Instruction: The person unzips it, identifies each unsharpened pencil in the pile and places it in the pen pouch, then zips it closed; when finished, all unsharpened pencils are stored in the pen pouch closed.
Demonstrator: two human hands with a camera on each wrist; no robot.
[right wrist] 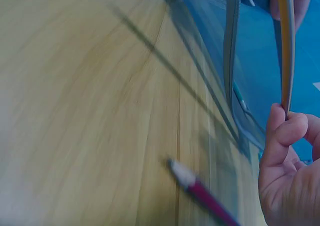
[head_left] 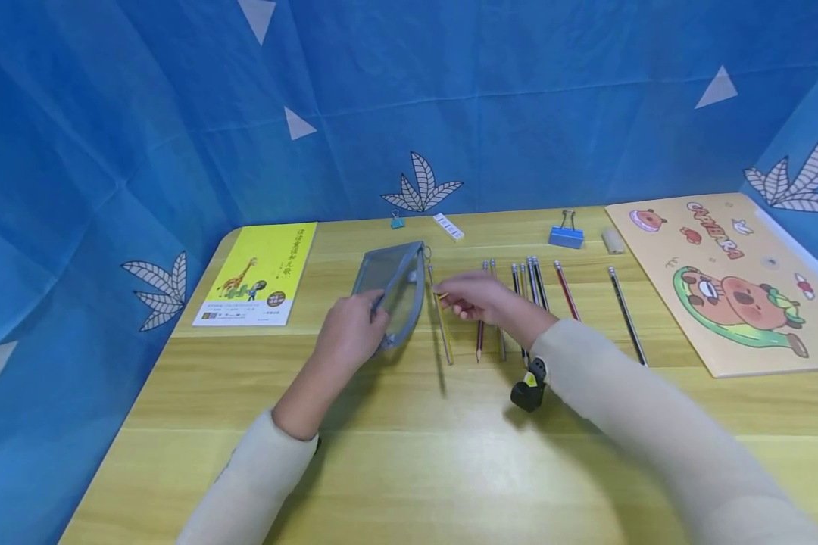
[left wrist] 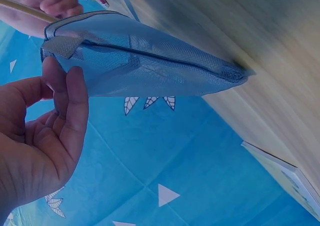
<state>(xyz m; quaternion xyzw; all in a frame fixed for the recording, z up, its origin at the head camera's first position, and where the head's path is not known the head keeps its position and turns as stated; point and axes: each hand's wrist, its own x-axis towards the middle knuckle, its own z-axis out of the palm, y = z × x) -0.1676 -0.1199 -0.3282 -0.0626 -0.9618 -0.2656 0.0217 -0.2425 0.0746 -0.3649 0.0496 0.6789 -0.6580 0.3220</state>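
Note:
My left hand [head_left: 350,331] pinches the edge of a blue-grey mesh zip pouch [head_left: 387,276] between thumb and fingers. The pouch stands tilted up on the table, its unzipped mouth facing right. My right hand [head_left: 476,297] pinches a yellow pencil [head_left: 445,333] near one end, just right of that mouth. In the right wrist view the pencil [right wrist: 287,51] extends from thumb and fingertip past the pouch's zip edge [right wrist: 231,41]. In the left wrist view, the pencil [left wrist: 30,11] overlaps the pouch's upper corner. A dark red pencil [head_left: 480,341] lies under my right hand.
Several pencils [head_left: 538,286] lie right of and beneath my right forearm, with a dark one [head_left: 627,314] farther right. Behind are a teal binder clip [head_left: 397,222], a blue binder clip [head_left: 566,238] and erasers [head_left: 448,226]. A yellow book [head_left: 266,261] lies left, a capybara folder [head_left: 688,257] right.

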